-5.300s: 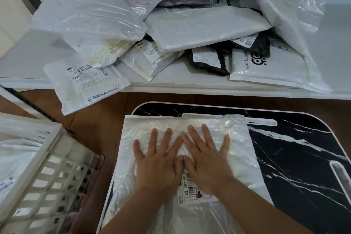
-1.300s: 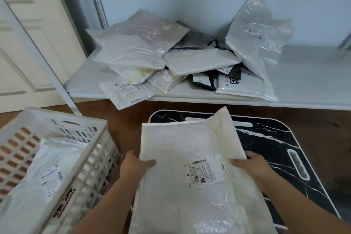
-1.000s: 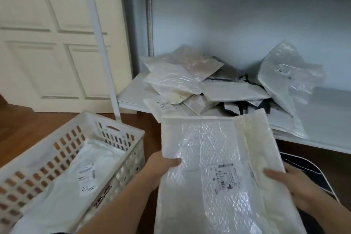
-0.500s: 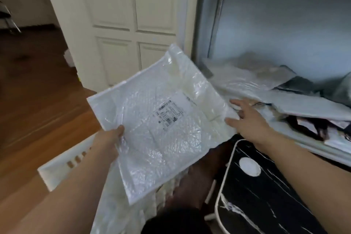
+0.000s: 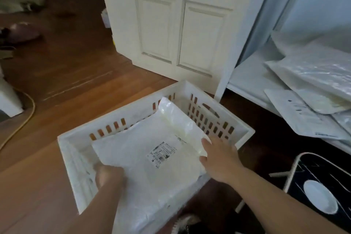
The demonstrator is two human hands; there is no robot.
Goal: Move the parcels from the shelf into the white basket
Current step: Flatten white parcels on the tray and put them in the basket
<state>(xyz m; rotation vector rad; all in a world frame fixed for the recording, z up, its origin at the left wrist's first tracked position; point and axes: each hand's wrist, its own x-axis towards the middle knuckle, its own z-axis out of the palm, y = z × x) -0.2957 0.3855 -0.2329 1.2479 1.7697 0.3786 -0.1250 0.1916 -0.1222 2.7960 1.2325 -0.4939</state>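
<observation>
A large white bubble-wrap parcel (image 5: pixel 152 156) lies inside the white basket (image 5: pixel 121 118), tilted, its far corner propped against the slotted far wall and its printed shipping label facing up near the middle. A folded, creamy flap runs along its right edge. The basket is a rectangular plastic crate with rows of slots in its walls, standing on the wooden floor. More pale plastic parcels (image 5: pixel 313 89) lie piled on the white shelf (image 5: pixel 247 78) at right, overlapping one another, 1 flat mailer jutting past the shelf's front edge.
</observation>
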